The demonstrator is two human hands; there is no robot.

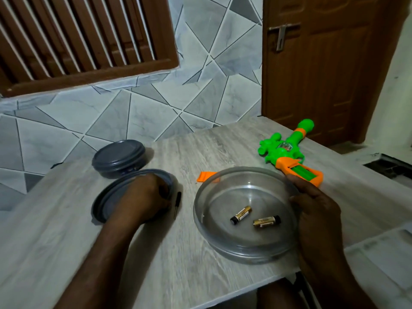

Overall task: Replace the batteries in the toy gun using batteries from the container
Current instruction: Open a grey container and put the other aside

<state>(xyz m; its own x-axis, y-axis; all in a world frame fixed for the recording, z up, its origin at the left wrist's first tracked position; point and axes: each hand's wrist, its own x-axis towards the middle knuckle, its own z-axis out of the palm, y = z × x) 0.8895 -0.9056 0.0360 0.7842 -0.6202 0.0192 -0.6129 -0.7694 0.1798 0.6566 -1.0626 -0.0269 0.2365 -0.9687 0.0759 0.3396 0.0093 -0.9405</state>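
I note my right hand (312, 204) gripping the bowl (245, 210) rim at centre right, left hand (147, 197) closed on the lid (104, 204); tilting risks both batteries (240, 215) rolling off the counter (178, 253), toy gun (292, 152) lying beyond.

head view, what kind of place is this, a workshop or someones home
Most likely a room in a home, not a workshop: a wood-grain table set against a tiled wall, a brown wooden door with a metal latch, and a louvred window.
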